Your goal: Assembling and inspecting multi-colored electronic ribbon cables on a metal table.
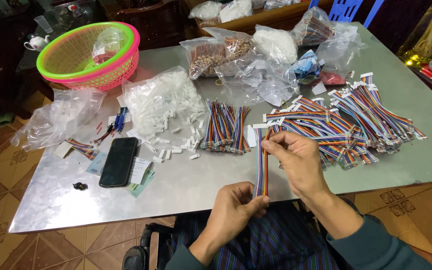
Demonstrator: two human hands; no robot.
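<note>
Right now we hold a rainbow ribbon cable point(261, 167) upright between both hands at the near edge of the metal table point(186, 185). Our left hand point(236, 207) grips the cable's lower end, fingers curled around it, at about six o'clock from the cable's middle. Our right hand point(298, 162) pinches the upper part, thumb and fingertips closed on it near the white connector point(260, 126) at its top; the hand sits at about three o'clock from the cable.

At twelve to two o'clock from our right hand lies a big heap of finished ribbon cables point(356, 120) with white connectors. At eleven o'clock from our left hand a bundle of bare ribbon cables point(224, 127) rests flat, and just beyond it at ten o'clock a clear bag of white connector housings point(163, 102) spills loose pieces. A black smartphone point(118, 161) lies at nine o'clock, well apart from the hands. A pink and green basket point(91, 55) stands at the far left corner.
</note>
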